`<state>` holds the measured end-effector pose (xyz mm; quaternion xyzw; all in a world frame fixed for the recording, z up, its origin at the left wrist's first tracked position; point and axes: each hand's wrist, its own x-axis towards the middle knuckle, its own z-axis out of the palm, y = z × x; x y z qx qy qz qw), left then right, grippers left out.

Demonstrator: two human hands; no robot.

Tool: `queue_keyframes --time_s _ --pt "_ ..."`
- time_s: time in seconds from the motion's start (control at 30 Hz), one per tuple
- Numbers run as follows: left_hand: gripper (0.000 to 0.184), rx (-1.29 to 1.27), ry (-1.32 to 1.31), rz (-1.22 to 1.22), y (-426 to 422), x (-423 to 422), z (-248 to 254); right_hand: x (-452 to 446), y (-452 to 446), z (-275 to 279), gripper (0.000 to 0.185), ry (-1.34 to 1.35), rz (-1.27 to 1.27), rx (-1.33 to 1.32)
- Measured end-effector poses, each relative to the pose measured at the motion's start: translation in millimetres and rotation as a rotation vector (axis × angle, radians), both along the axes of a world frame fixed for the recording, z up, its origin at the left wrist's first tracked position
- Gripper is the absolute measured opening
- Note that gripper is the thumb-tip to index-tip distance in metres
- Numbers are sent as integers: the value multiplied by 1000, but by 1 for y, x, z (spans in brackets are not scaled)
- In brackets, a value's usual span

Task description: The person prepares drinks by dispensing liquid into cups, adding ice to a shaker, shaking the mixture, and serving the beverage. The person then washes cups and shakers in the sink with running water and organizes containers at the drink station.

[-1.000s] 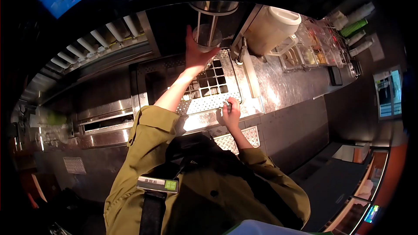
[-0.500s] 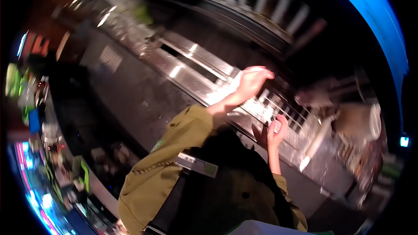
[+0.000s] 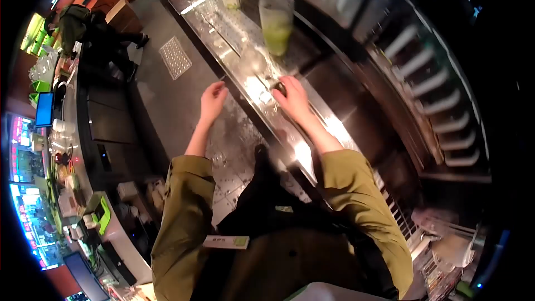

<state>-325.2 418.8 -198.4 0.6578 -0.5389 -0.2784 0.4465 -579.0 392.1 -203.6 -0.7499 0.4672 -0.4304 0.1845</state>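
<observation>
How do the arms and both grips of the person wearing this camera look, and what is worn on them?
The left sleeve and right sleeve are olive-green cloth, loose and wrinkled, ending in cuffs on the forearms. The left grip and right grip are bare hands; no gloves or watch show.

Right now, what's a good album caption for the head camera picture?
Left hand above the floor, right hand over the metal counter, near a clear container with something green inside.
</observation>
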Motion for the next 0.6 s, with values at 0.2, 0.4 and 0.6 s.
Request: queue_keyframes --time_s 0.2,0.4,0.6 --pt "20 -240 -87 -98 -148 15 -1 100 -83 -11 52 -149 -50 229" --pt "37 -327 -594 -453 -224 -17 -42 57 -71 129 49 -363 -5 -207" --pt "38 -354 -20 -156 -220 -27 17 13 -158 171 43 -313 -175 51"
